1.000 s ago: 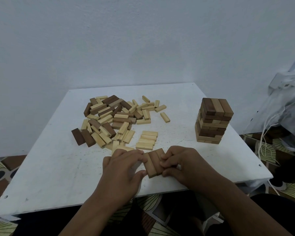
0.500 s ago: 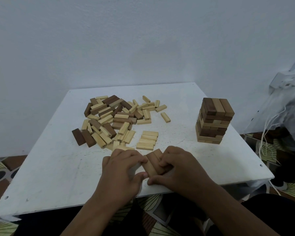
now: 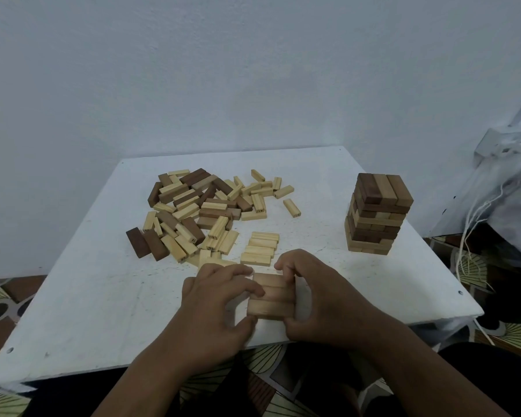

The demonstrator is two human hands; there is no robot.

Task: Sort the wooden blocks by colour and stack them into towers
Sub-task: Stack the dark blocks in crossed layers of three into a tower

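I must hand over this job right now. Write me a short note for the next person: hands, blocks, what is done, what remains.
Left hand and right hand: both pinch a row of three blocks at the near table edge.
Tower: far right, mixed colours.
Loose pile: left, dark and light mixed.
Small light row: beside the pile.
Done: one tower.
Left: sort the pile, stack more.
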